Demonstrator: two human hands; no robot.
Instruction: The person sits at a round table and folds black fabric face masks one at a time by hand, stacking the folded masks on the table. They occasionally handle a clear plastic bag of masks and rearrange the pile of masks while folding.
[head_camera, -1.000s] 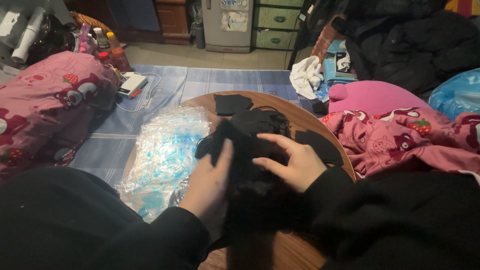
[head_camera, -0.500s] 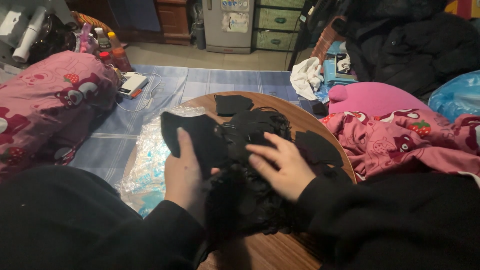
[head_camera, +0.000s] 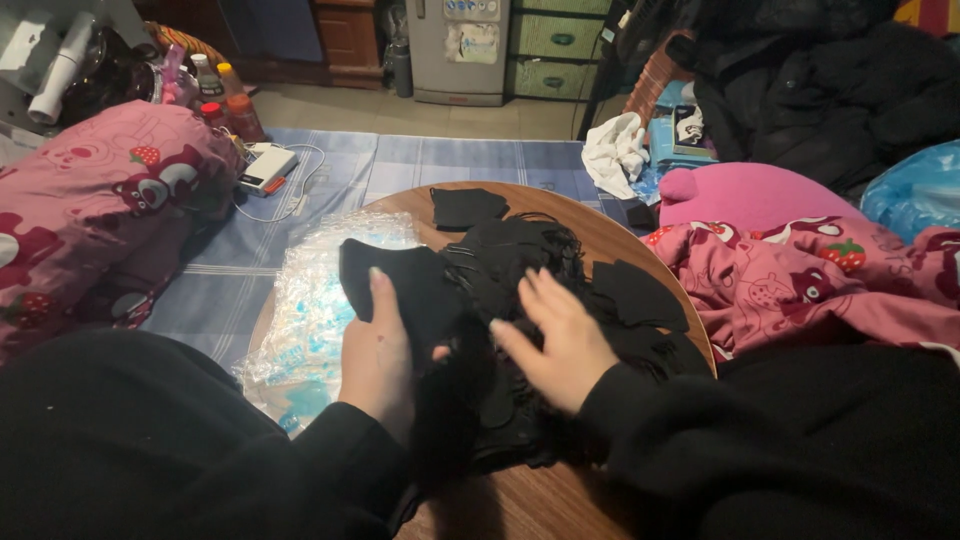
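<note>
The left hand (head_camera: 378, 352) grips one soft black fabric piece (head_camera: 405, 285) with a rounded edge, lifted just left of the black pile (head_camera: 520, 300). The right hand (head_camera: 556, 338) lies open and flat on this pile of thin cloth pieces and strings. The pile rests on the round wooden table (head_camera: 600, 225). Left of the pile lies a crinkled clear plastic bag (head_camera: 315, 310).

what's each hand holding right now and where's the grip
The left hand holds a black fabric piece by its lower edge, thumb in front. The right hand lies flat on the black pile, gripping nothing.
</note>
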